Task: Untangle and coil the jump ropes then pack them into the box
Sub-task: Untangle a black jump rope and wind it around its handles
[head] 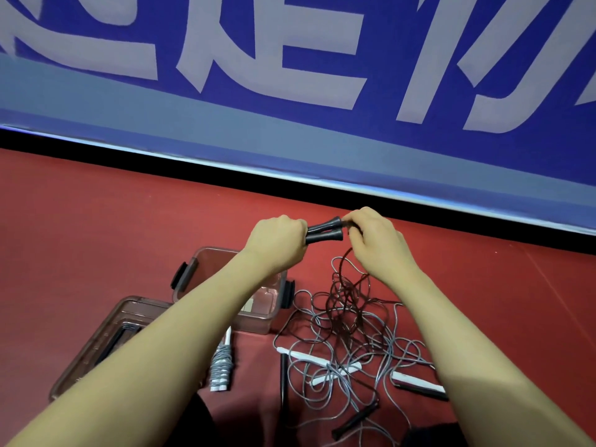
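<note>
My left hand [277, 240] grips two black jump-rope handles [324, 233] side by side, raised above the floor. My right hand [375, 240] pinches the dark rope where it leaves the handle ends. That dark rope [345, 291] hangs down into a tangled pile of grey and dark ropes [351, 346] on the red floor. A clear plastic box [267, 314] with black latches stands open below my left arm. One grey rope [222, 366] lies coiled around its white handles in front of the box.
The box lid [96, 343] lies flat at the left. White handles [309, 356] and black handles [354, 421] lie among the tangle. A blue banner wall [290, 91] with a black base strip closes off the far side of the red floor [96, 221].
</note>
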Available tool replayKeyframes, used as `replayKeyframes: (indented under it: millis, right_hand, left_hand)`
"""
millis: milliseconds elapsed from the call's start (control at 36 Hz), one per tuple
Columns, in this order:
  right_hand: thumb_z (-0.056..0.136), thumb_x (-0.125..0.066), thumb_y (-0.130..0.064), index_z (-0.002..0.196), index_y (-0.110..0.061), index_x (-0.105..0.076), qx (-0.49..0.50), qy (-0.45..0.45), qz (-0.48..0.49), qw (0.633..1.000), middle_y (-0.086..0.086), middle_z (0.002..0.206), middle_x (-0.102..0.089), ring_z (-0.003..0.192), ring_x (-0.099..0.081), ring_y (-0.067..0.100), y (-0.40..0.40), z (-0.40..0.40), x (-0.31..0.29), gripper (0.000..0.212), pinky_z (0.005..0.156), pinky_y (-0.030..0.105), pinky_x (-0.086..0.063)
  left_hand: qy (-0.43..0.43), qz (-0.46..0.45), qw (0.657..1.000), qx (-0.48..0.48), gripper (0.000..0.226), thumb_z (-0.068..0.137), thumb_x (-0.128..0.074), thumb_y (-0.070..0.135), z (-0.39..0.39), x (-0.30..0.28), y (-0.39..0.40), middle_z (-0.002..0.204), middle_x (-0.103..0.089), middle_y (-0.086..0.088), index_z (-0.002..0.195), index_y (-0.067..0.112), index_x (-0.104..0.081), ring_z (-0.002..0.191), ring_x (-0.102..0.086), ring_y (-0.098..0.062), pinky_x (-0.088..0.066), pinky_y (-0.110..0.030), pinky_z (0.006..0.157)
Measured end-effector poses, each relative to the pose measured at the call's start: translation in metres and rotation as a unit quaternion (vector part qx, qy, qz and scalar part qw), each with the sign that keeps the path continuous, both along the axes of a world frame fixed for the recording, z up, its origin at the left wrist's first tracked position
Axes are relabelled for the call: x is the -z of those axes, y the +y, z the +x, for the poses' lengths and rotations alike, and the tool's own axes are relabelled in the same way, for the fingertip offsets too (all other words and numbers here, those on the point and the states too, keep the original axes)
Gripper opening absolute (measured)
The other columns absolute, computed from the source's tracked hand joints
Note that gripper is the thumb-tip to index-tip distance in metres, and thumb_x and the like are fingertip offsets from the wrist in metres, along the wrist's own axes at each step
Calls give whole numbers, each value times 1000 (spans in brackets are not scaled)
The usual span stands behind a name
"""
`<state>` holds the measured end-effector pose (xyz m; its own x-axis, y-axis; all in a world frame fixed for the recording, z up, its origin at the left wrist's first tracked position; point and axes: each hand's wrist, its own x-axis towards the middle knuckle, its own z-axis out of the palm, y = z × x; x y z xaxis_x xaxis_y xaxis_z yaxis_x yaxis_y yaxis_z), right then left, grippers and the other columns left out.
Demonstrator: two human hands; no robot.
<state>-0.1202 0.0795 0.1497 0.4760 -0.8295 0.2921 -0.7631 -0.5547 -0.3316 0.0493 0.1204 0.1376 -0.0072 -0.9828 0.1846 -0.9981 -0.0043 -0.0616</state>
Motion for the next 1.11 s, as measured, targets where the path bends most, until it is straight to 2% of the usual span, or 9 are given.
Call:
replayKeyframes:
  millis: [250, 361, 444, 611, 694, 750, 806, 1028, 1111]
  right_hand:
    - [96, -46, -20, 99, -15, -56, 24, -102, 31, 994, -3, 99, -53, 87, -51, 19, -3, 0, 0, 12, 73, 35, -43]
    - [97, -45, -22, 87, -20, -51, 32, -131, 92, 986, -5, 72, -51, 68, -48, 20, -6, 0, 3, 12, 65, 35, -39]
    - [98, -42, -21, 75, -25, -44, 27, -112, 125, 985, -2, 67, -51, 64, -47, 22, -5, 2, 6, 23, 61, 34, -36]
    - [100, -36, -20, 85, -16, -53, 2, -78, 171, 982, 2, 78, -60, 66, -51, 21, 0, 4, 7, 23, 57, 32, -36]
    - [101, -34, -20, 89, -15, -55, -14, -81, 206, 975, 1, 83, -66, 77, -63, 19, 3, 6, 8, 24, 63, 29, -43]
    - [100, -34, -16, 88, -15, -53, -22, -88, 228, 970, 0, 80, -63, 74, -63, 16, 5, 7, 8, 23, 58, 25, -40]
    - [99, -36, -15, 81, -20, -50, -27, -92, 237, 967, 0, 75, -60, 66, -57, 15, 7, 7, 8, 24, 57, 25, -40]
    - [92, -53, -18, 84, -18, -57, -82, -66, 244, 964, -5, 61, -61, 50, -50, 1, 12, 11, 3, 9, 54, 18, -40]
    - [89, -55, -17, 79, -18, -61, -88, -49, 254, 962, -2, 53, -61, 47, -51, 6, 16, 11, 1, 12, 57, 26, -45]
  left_hand:
    - [-28, -36, 999, 10, 22, 93, -44, 34, 1, -5, 3, 98, -62, -3, 101, 15, -49, 89, -60, -29, -33, -29, 62]
    - [-14, -123, 990, 74, 25, 63, -76, 23, 3, -6, 7, 77, -63, -7, 74, 8, -59, 76, -62, -30, -45, -27, 58]
    - [-17, -153, 983, 97, 28, 50, -82, 12, 7, -3, 5, 85, -69, -16, 68, 2, -63, 94, -65, -40, -52, -50, 82]
    - [-102, -102, 987, 77, 16, 58, -72, 19, 8, -20, 11, 131, -56, -17, 63, 6, -64, 124, -41, -54, -19, -78, 92]
    - [-99, -82, 988, 87, 15, 66, -57, 18, 10, -19, 8, 112, -66, -19, 68, 5, -65, 109, -58, -46, -34, -68, 95]
    - [-41, -84, 991, 97, 12, 77, -53, 15, 7, -17, 7, 88, -68, -12, 85, 8, -59, 82, -66, -36, -51, -43, 79]
    - [-39, -62, 996, 52, 16, 92, -44, 23, 4, -11, 5, 92, -65, -4, 104, 13, -47, 83, -63, -32, -38, -29, 61]
    - [25, -63, 997, -26, 25, 96, -42, 31, 0, -7, 0, 106, -59, -9, 109, 9, -46, 92, -61, -35, -34, -34, 63]
    - [29, -42, 996, -75, 21, 97, -42, 26, 1, -4, -1, 104, -62, -11, 107, 8, -47, 92, -62, -36, -35, -33, 63]
